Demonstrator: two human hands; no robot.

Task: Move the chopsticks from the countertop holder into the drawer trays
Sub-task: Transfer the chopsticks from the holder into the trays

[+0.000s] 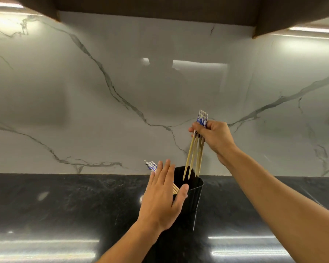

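Partly, left hand (163,194) hides chopsticks (150,165) in holder (192,194)

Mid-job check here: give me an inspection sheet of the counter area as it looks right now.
Surface: dark glossy countertop, glare patches near the front.
Job's things: black holder stands on the countertop; lifted chopsticks above it, tips at its mouth; other chopsticks lean inside it; drawer trays not in view.
Clutter: nothing seen.
Grippers: right hand grips the lifted chopsticks; left hand open, fingers straight, at the holder's side, contact unclear.
Cables: nothing seen.
Surroundings: veined marble backsplash behind; dark cabinets overhead.
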